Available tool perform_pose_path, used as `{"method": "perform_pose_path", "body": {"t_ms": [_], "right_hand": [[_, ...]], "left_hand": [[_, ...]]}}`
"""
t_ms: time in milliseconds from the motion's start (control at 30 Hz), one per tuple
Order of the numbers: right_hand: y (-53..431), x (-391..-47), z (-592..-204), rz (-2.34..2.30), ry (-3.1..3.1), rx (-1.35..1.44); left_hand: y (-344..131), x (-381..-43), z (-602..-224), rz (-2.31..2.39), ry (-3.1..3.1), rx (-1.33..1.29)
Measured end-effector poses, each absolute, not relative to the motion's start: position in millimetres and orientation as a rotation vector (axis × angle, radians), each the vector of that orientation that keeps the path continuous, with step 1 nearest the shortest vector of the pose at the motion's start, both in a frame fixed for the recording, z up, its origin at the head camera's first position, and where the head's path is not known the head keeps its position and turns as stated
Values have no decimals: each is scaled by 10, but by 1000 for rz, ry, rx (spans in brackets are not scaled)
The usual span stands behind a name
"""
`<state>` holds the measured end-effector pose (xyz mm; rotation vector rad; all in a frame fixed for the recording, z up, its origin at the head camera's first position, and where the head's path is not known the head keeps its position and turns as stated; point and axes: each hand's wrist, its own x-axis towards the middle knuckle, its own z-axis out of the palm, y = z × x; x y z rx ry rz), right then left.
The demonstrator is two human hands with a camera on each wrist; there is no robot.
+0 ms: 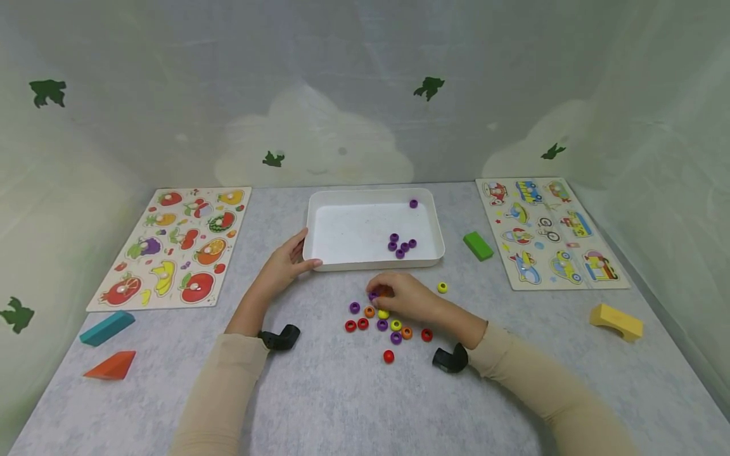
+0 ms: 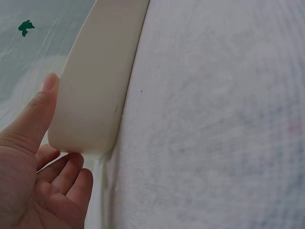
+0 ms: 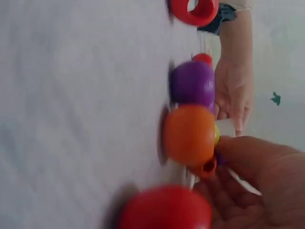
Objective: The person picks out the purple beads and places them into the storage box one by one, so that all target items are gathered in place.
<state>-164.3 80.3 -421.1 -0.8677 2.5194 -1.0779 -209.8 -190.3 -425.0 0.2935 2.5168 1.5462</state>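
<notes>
My left hand [image 1: 281, 271] holds the near-left corner of a white tray [image 1: 373, 266], thumb along the front wall and fingers at the left side. Inside the tray lie several purple beads [image 1: 400, 253] at the right. Just in front of it my right hand [image 1: 409, 296] pinches a purple bead [image 1: 373, 296] between thumb and fingers, partly hidden in the right wrist view. Around and below that hand are loose beads: purple [image 1: 355, 308], orange [image 1: 407, 332], yellow [image 1: 396, 325] and red [image 1: 427, 335]. An orange bead [image 3: 189, 136] looms large in the right wrist view.
A fruit puzzle board [image 1: 191, 253] lies at the left, a vehicle puzzle board [image 1: 547, 244] at the right. Blocks lie about the table: green [image 1: 478, 246], yellow arched [image 1: 617, 322], teal [image 1: 107, 328] and orange [image 1: 112, 366]. A pale curtain [image 1: 353, 95] stands behind.
</notes>
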Motion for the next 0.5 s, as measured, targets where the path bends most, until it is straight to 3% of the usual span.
{"method": "perform_pose_path", "body": {"t_ms": [267, 500], "right_hand": [[889, -1927, -4007, -1365, 2575, -929], [1006, -2338, -4030, -1318, 2709, -695]], "left_hand": [[-1909, -2101, -4258, 1550, 2520, 296], [-1905, -2091, -4259, 1562, 2515, 319]]}}
